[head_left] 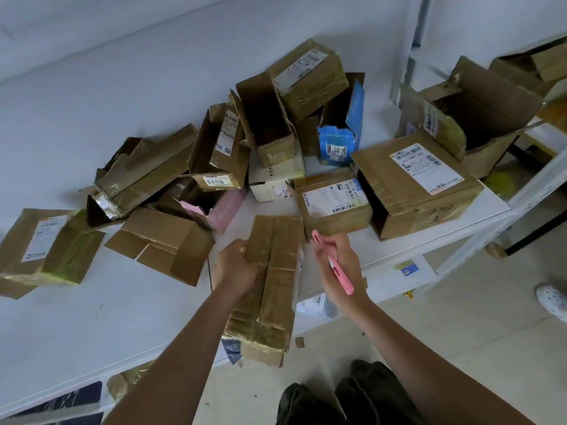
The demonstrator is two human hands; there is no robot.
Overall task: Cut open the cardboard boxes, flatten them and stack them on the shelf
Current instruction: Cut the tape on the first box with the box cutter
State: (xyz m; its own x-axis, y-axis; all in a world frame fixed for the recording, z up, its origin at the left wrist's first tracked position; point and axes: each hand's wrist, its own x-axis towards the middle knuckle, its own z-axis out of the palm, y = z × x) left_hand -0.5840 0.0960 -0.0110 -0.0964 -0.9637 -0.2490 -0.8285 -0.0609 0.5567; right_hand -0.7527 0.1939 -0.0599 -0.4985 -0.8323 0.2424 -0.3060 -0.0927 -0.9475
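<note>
Head view: left hand (237, 265) grips taped box (267, 289), right hand (336, 262) grips pink cutter (333, 262) at 3 o'clock; cutting step; next, slit tape seam.

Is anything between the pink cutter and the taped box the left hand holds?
Nothing visible. The pink cutter in the right hand sits just right of the taped box, which the left hand holds over the shelf edge.

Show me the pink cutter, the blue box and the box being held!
pink cutter (337, 268): head view, middle of its handle.
blue box (336, 145): head view, crumpled front.
held box (273, 286): head view, taped top.
</note>
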